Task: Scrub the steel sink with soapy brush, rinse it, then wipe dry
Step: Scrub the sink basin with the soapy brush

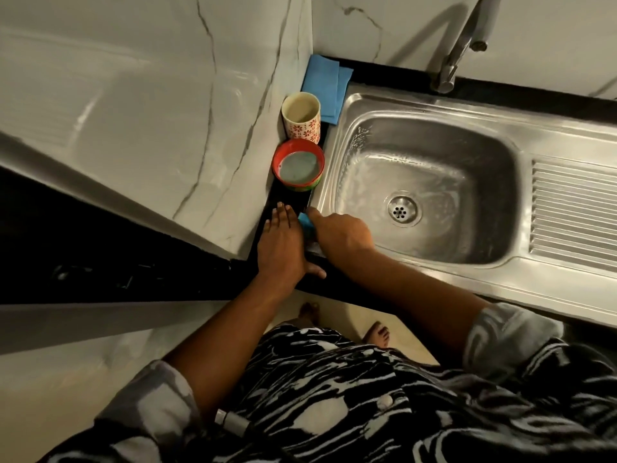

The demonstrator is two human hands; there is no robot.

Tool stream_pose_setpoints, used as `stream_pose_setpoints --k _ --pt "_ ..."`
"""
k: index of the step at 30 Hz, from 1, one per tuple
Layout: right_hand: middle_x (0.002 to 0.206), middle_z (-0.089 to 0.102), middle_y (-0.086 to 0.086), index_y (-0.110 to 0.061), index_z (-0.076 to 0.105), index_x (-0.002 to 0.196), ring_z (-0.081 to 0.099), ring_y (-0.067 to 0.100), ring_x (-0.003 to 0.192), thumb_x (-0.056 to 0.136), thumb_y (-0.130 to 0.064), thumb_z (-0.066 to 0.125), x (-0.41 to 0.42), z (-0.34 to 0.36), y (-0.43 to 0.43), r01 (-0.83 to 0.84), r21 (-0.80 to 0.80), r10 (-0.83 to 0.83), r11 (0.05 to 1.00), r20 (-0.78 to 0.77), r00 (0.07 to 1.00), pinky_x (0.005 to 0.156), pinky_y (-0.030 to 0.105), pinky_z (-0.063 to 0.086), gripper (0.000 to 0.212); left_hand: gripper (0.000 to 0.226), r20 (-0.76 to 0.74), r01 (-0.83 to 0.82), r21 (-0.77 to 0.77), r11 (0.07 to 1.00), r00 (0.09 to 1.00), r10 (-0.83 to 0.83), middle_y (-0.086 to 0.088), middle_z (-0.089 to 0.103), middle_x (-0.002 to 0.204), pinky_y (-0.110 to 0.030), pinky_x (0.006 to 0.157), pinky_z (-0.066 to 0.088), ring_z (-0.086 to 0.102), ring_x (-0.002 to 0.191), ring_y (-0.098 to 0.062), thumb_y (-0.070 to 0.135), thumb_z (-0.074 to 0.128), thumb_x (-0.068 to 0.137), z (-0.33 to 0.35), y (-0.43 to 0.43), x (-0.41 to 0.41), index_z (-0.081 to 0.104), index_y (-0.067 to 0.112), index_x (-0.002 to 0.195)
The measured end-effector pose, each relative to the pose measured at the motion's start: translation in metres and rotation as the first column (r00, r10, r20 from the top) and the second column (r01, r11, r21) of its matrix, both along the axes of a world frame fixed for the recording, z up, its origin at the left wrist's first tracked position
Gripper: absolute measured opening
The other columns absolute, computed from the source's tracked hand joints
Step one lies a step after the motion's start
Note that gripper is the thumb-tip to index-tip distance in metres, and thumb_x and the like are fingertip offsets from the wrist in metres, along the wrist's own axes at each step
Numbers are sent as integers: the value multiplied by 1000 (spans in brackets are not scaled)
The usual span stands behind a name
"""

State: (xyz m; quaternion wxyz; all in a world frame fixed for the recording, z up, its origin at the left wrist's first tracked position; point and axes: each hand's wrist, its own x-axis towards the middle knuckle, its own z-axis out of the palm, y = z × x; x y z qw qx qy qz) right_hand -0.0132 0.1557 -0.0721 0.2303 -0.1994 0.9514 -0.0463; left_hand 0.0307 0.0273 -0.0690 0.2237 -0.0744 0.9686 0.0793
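The sink (430,106) is of brushed steel, one rounded rectangular basin with a flat rim. Its walls show wet streaks and a thin pale film. In the bottom sits one round drain (403,210) with several small holes. At the right side of the sink is one drainboard (574,208) with many parallel ridges. One curved metal tap (457,51) stands behind the back rim, on the black counter (291,197).

The right hand (342,233) lies over the front left corner of the sink rim. Its fingers are curled round the brush (304,222) and press it on the rim there. Only a small blue part of the brush shows past the knuckles, so its shape cannot be told. The left hand (282,243) rests flat on the narrow strip of counter at the left of the sink, just beside the brush. Its fingers are straight and close together, the thumb spread over the front edge, and it holds nothing.

Along this same strip stand three more things. One round bowl (298,165) with a red rim holds a pale cloudy liquid. Behind it, touching it, is one cylindrical cup (302,116), cream inside, with red flower prints outside. At the back left corner lies one blue cloth (324,83), folded flat, one edge over the sink rim.

The wall (167,111) is glossy white marble with grey veins. Both sleeves are of black and white patterned fabric.
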Motion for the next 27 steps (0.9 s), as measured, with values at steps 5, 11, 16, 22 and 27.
stream_pose_setpoints --k 5,11,16,22,27 --pt "112 69 14 -38 28 151 68 36 96 103 -44 49 16 0 80 145 -5 -145 989 63 987 76 42 50 52 169 -40 25 -22 999 999 -26 -22 7 175 -42 133 13 12 163 -32 83 86 46 -2 0 7 2 -1 166" --pt "119 69 11 -40 28 149 69 34 104 102 -49 49 24 4 129 235 110 -240 966 39 970 85 46 54 51 168 -35 107 -26 994 994 -108 -22 7 175 -44 133 14 11 163 -33 78 90 47 2 4 -1 2 -1 166" --pt "114 69 15 -34 30 150 69 38 102 102 -42 52 14 1 34 169 -56 -166 984 63 984 81 45 54 53 166 -6 184 -51 982 983 -184 -22 2 175 -44 133 11 6 164 -33 71 94 50 2 13 -11 -3 1 166" --pt "120 67 16 -32 33 152 67 38 109 102 -39 53 12 8 73 133 58 -139 989 103 985 87 46 52 54 169 17 190 -48 981 982 -190 -22 4 175 -44 133 11 7 163 -34 70 95 46 1 13 -14 0 1 167" --pt "126 67 12 -36 34 150 66 33 112 102 -44 53 17 17 135 201 181 -220 963 90 971 92 46 53 52 172 16 151 -15 988 988 -151 -21 7 175 -44 132 11 9 163 -33 73 95 41 1 8 -12 3 1 167"
